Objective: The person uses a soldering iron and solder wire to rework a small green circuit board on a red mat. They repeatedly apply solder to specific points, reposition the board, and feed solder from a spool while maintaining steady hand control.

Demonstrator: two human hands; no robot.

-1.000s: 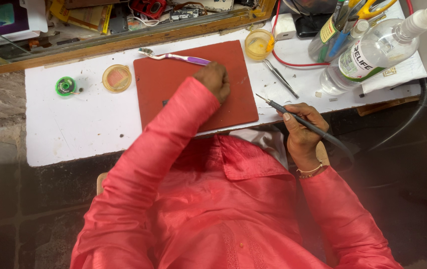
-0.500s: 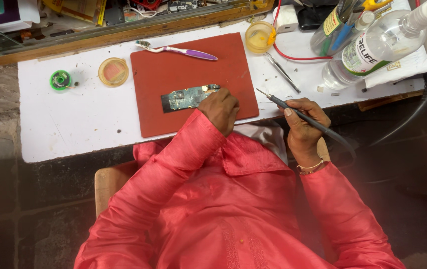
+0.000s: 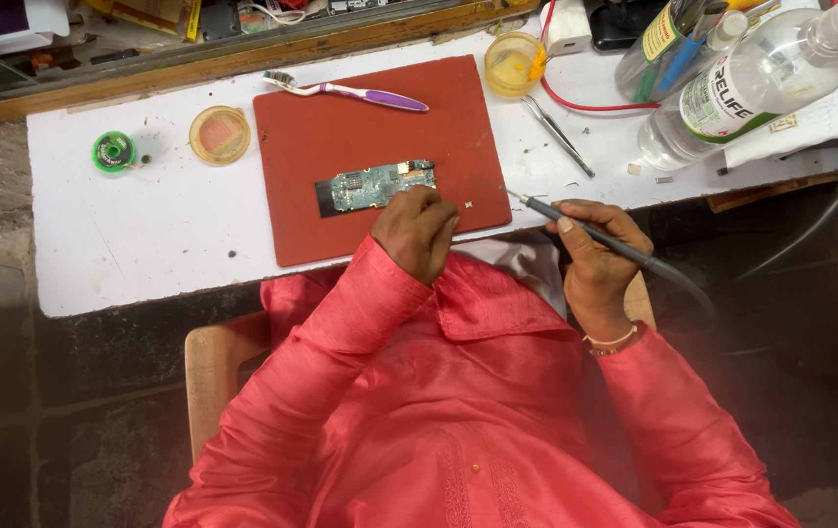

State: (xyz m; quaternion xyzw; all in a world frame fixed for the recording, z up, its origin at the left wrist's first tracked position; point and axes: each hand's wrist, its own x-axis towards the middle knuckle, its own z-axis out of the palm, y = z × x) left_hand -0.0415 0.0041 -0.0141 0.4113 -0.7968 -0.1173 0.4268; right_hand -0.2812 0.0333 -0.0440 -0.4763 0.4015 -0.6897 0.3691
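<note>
- Head view, looking down over a person in a pink-red shirt (image 3: 458, 420) seated at a white surface (image 3: 126, 244).
- The board (image 3: 376, 186) is a narrow, oblong circuit board, green-blue, with small metal parts and gold-coloured bits towards its right end; its left end looks darker.
- It lies flat, slightly tilted, near the middle of a red mat (image 3: 341, 127) on the surface.
- The left hand (image 3: 417, 230) is curled, fingers bent down onto the mat, touching the board's right near corner; whether it pinches the board or only presses on it cannot be told.
- A tiny pale speck (image 3: 467, 204) lies on the mat just right of that hand.
- The right hand (image 3: 595, 249) is closed around a dark, pen-like iron (image 3: 585, 225), held like a pencil; its thin metal tip (image 3: 513, 196) points left, above the surface just off the mat's right edge and apart from the board.
- A dark cable (image 3: 692, 284) runs from the iron's back end away to the right.
- At the mat's far edge lies a toothbrush (image 3: 345, 92) with a purple handle.
- Left of the mat stand a round orange tin (image 3: 219, 134) and, further left, a green spool (image 3: 113, 152).
- Right of the mat lie tweezers (image 3: 558, 135), with a yellow jar (image 3: 515, 64) beyond them.
- A clear bottle (image 3: 741, 83) lies at the far right.
</note>
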